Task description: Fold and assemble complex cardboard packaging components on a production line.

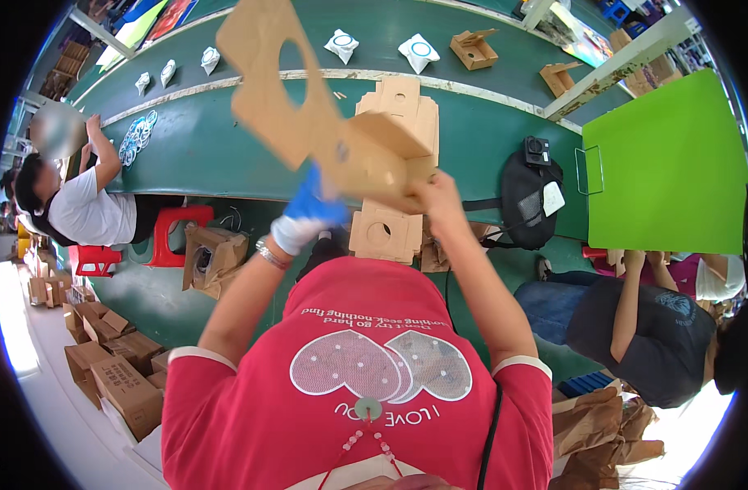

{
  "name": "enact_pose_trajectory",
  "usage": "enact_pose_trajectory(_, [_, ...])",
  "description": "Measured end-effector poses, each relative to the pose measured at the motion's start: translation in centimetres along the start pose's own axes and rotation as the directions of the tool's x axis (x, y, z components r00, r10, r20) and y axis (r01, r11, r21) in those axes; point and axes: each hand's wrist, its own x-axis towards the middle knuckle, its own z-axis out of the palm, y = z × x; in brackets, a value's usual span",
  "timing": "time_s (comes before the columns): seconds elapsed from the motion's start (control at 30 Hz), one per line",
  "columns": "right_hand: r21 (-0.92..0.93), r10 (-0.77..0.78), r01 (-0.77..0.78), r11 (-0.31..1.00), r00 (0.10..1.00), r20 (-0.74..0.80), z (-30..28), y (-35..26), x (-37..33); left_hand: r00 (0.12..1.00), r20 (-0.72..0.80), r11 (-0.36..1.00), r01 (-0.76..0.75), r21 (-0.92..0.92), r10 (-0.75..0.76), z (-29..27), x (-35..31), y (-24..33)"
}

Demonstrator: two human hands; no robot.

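Note:
A partly folded brown cardboard box (349,163) is held up over the near edge of the green bench. Its long flap, with a big round cutout, sticks up to the far left and is smeared by motion. My right hand (441,202) grips the box's right corner, fingers closed on it. My left hand (315,211), in a blue and white glove, holds the box's lower left side; its fingertips are partly hidden and blurred. Behind the box, flat cardboard blanks (425,118) lie on the bench. Another blank with a round hole (382,233) is just before me.
White wrapped pieces (419,52) and small open boxes (474,51) sit on the far belt. A black backpack (531,196) lies right, beside a green board (668,163). Co-workers sit left and right. Cartons (129,388) and a red stool (178,233) stand on the left.

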Motion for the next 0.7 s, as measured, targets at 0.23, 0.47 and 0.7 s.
enact_pose_trajectory(0.23, [0.393,-0.215,0.114,0.913,0.951,0.224,3.9,-4.1,-5.4,0.988,-0.138,0.93,0.009,-0.367,-0.065,3.4,1.0,2.4])
enact_pose_trajectory(0.47, [-0.194,-0.491,0.538,0.821,0.837,0.243,3.0,-2.6,-5.8,0.932,-0.305,0.691,-0.089,-0.717,-0.196,4.8,0.8,-0.4])
enact_pose_trajectory(0.7, [0.344,-0.331,0.209,0.915,0.878,0.346,1.5,-2.9,-6.8,0.958,-0.107,0.501,0.043,-0.864,-0.267,3.3,-1.8,0.6])
